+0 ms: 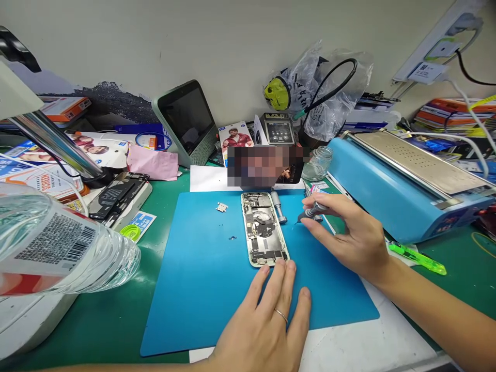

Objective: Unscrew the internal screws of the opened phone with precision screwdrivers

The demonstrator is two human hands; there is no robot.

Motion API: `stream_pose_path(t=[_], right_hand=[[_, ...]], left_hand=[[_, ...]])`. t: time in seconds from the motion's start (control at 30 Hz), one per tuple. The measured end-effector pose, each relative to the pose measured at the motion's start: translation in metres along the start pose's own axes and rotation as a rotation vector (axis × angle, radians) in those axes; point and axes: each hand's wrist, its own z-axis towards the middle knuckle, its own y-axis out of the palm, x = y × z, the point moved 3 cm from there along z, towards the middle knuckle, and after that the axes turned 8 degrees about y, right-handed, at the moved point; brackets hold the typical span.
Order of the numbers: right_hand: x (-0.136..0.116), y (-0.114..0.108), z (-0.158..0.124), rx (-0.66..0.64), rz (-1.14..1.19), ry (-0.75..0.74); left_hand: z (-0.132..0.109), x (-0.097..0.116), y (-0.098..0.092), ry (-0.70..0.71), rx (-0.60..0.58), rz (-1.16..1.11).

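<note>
An opened phone housing (265, 230) with its inner parts exposed lies on the blue mat (194, 299). My left hand (267, 320) is open, palm down, its fingers stretched out with the fingertips at the housing's lower edge. To the right of the housing, my right hand (349, 235) is closed in a pinch on a small grey screwdriver (314, 210), whose dark tip points left and down over the mat. Another grey screwdriver (278, 206) lies along the housing's right side. A small metal plate (221, 207) and a tiny dark part (232, 237) rest left of the housing.
A large water bottle (70, 243) looms at the left, near a lamp post (58, 139). Behind the mat stand a smart display (188, 121) and a glass jar (318, 163). A blue machine (391, 191) and a green cutter (418, 257) are at the right.
</note>
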Motion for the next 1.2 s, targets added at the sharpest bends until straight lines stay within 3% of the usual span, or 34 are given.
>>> stream_pose_path(t=[0.13, 0.33, 0.53, 0.67, 0.83, 0.97, 1.2], right_hand=[[0.003, 0.005, 0.0, -0.007, 0.087, 0.064], [-0.021, 0.002, 0.022, 0.082, 0.404, 0.256], [-0.017, 0.012, 0.022, -0.013, 0.758, 0.447], [-0.007, 0.01, 0.02, -0.037, 1.033, 0.563], [-0.009, 0.009, 0.02, -0.19, 1.245, 0.783], [-0.012, 0.01, 0.018, -0.22, 1.269, 0.812], [-0.014, 0.011, 0.014, -0.348, 1.384, 0.864]], left_hand=[[0.002, 0.0, 0.0, -0.011, 0.048, 0.039], [0.007, 0.002, 0.003, -0.065, 0.17, 0.102], [0.009, 0.001, 0.005, -0.085, 0.287, 0.129], [0.009, 0.003, 0.008, -0.105, 0.285, 0.097], [0.009, -0.001, 0.006, -0.079, 0.307, 0.118], [0.007, -0.005, 0.006, -0.001, 0.266, 0.16], [0.007, -0.004, 0.007, -0.012, 0.257, 0.163]])
